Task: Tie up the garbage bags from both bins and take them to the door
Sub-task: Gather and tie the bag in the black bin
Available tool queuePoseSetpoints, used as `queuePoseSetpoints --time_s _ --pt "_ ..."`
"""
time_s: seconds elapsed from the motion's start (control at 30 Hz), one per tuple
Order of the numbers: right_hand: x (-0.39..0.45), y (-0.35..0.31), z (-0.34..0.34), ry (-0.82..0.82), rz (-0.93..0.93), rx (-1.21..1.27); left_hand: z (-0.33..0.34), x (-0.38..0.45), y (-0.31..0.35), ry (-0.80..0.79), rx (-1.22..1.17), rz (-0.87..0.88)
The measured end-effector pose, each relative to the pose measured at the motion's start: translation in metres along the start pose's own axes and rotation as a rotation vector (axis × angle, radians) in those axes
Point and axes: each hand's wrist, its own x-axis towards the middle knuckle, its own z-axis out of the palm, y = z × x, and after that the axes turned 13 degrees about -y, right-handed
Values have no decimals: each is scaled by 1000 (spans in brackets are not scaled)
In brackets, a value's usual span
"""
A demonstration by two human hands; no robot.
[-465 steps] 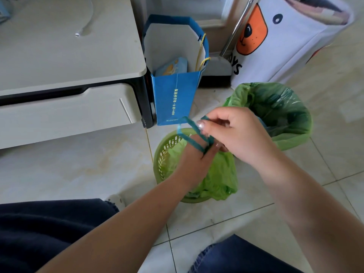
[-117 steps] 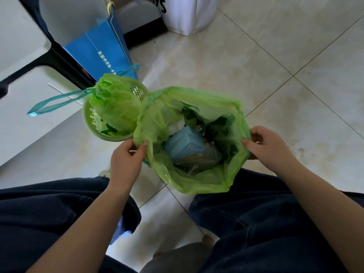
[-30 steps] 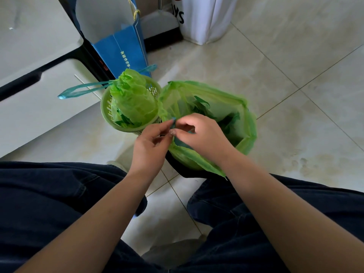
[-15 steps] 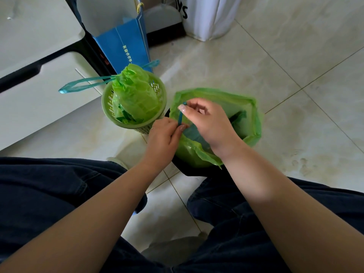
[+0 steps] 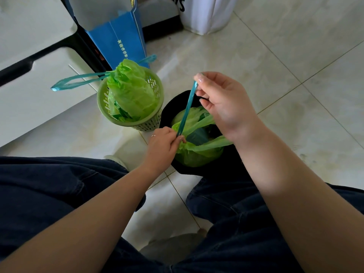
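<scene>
Between the knees, inside the black bin (image 5: pixel 167 115), the second green bag (image 5: pixel 197 154) sits with its mouth now puckered half shut; half a second ago it still gaped over the rim. A teal drawstring (image 5: pixel 187 107) runs taut from the left hand (image 5: pixel 163 146), whose grip pinches the gathered neck, up to the right hand (image 5: pixel 222 103), whose fingertips clamp the string's top end. Just beside it, the first bag (image 5: pixel 132 91) rests cinched in the green basket (image 5: pixel 153 123). Judging by this, knotting comes next, then carrying both to the door.
</scene>
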Motion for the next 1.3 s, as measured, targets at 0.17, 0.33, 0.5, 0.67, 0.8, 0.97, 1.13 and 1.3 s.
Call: queuePoseSetpoints --time_s 0.17,0.33,0.5,0.67,0.8,0.97,1.13,1.3 --pt "-1 12 -49 127 37 -655 -2 -15 0 69 -132 -31" --pt "-15 31 -126 418 240 -601 -1 2 38 204 -292 -57" --pt "-18 55 -127 192 396 -586 -12 -26 58 514 -482 -186" --pt "-13 64 -113 198 357 -708 7 -49 84 136 -309 208" --pt "-11 65 -112 255 272 -747 18 -2 104 27 -213 262" --pt "-15 65 -107 268 209 -598 27 58 115 36 -107 209" --pt "-20 61 -97 254 147 -396 40 82 118 -55 -53 107" --pt "-21 47 -95 275 96 -363 43 83 119 -5 22 15"
